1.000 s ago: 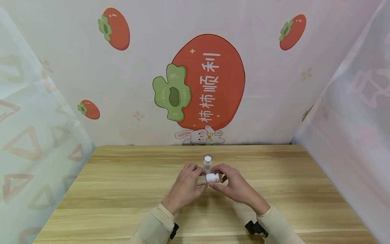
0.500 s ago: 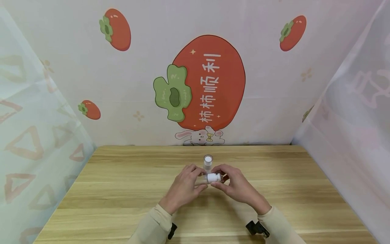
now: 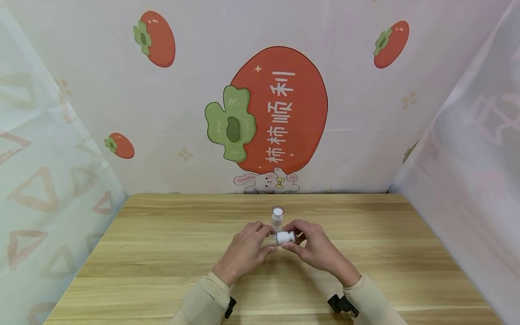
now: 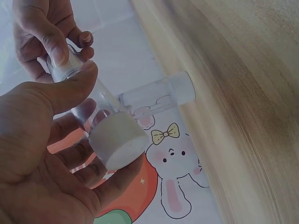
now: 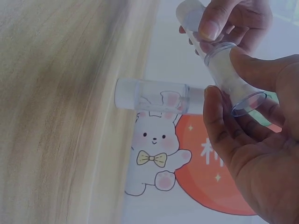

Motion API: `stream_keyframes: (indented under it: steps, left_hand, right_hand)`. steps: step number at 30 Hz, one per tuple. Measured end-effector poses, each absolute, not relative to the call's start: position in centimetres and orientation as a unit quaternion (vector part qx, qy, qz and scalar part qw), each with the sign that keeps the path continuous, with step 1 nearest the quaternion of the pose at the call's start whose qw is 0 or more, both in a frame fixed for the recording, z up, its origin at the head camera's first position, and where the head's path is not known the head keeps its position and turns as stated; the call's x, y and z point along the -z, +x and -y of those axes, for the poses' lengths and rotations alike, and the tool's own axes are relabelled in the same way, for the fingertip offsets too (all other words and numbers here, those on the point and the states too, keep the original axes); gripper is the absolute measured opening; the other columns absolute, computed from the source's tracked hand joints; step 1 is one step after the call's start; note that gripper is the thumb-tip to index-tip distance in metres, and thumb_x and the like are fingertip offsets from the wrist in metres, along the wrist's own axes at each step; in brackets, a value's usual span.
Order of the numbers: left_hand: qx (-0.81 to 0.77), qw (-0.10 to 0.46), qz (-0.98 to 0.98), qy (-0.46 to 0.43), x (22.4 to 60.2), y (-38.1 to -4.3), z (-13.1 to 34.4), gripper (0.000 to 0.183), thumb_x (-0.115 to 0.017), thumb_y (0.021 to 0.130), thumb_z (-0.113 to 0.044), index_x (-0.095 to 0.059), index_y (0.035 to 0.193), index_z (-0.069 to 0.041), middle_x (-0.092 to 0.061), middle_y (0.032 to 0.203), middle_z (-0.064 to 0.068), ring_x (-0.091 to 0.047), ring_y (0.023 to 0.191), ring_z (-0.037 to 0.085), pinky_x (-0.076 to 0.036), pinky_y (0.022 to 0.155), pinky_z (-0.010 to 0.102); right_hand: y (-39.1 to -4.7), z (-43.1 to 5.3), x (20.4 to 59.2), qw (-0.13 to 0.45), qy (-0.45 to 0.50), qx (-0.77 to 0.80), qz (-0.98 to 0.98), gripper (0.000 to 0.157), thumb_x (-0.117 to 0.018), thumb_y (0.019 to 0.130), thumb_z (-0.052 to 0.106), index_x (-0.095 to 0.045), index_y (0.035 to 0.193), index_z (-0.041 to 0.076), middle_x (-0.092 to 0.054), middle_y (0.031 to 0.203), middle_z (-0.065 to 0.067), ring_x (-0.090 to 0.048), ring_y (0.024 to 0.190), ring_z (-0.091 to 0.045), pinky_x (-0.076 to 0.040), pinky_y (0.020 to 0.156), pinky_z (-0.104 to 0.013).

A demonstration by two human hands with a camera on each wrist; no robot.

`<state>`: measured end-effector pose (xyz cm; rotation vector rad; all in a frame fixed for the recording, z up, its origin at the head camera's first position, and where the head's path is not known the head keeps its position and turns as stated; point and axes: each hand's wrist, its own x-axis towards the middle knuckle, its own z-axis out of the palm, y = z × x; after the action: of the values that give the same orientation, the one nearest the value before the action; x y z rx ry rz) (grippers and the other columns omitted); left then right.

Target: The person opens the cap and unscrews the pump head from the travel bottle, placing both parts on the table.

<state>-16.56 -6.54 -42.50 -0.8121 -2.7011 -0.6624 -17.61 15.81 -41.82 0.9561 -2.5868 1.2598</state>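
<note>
In the head view, a small clear bottle lies sideways between both hands over the table. My left hand (image 3: pixel 245 250) grips its clear body near the white base (image 4: pixel 117 142), with the thumb across it in the left wrist view. My right hand (image 3: pixel 317 246) pinches the other end, where a clear cap (image 5: pixel 229 77) surrounds a white top (image 3: pixel 285 236). Whether the cap is fully seated cannot be seen. Just behind the hands a second, similar clear bottle (image 3: pixel 277 217) stands upright, its white base (image 4: pixel 183 87) on the table.
The wood-grain table (image 3: pixel 170 271) extends on both sides of the hands. A printed cloth (image 3: pixel 349 135) with persimmons and a rabbit hangs behind its far edge. Pale cloth walls (image 3: pixel 44 180) flank the table. Black straps (image 3: pixel 343 304) are at the wrists.
My left hand has shifted slightly to the left along the held bottle. The right hand keeps its hold almost unmoved, and the standing bottle stays in place.
</note>
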Motion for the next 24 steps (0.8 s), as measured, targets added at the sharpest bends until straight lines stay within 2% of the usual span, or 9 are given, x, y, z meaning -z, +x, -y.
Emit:
stream_keyframes:
  steps: [8,24]
  left_hand:
    - [0.217,0.131,0.925,-0.282,42.37,-16.52,6.40,0.035,-0.080,0.089,-0.031,-0.069,0.116,-0.013,-0.066,0.104,0.000,-0.062,0.095,0.019,-0.054,0.066,0.036]
    - [0.219,0.149,0.921,-0.287,42.17,-16.47,6.46,0.035,-0.081,0.088,-0.031,-0.068,0.115,-0.014,-0.068,0.107,0.001,-0.062,0.096,0.020,-0.055,0.068,0.037]
  right_hand:
    - [-17.50,-15.71,41.73,0.071,0.313,-0.412,0.853,0.026,-0.081,0.087,0.012,-0.067,0.109,0.013,-0.068,0.098,0.006,-0.063,0.081,-0.009,-0.057,0.066,-0.025]
    - [-17.38,-15.73,41.80,0.106,0.326,-0.420,0.840,0.028,-0.083,0.085,0.012,-0.068,0.108,0.013,-0.069,0.097,0.005,-0.061,0.080,-0.011,-0.055,0.058,-0.025]
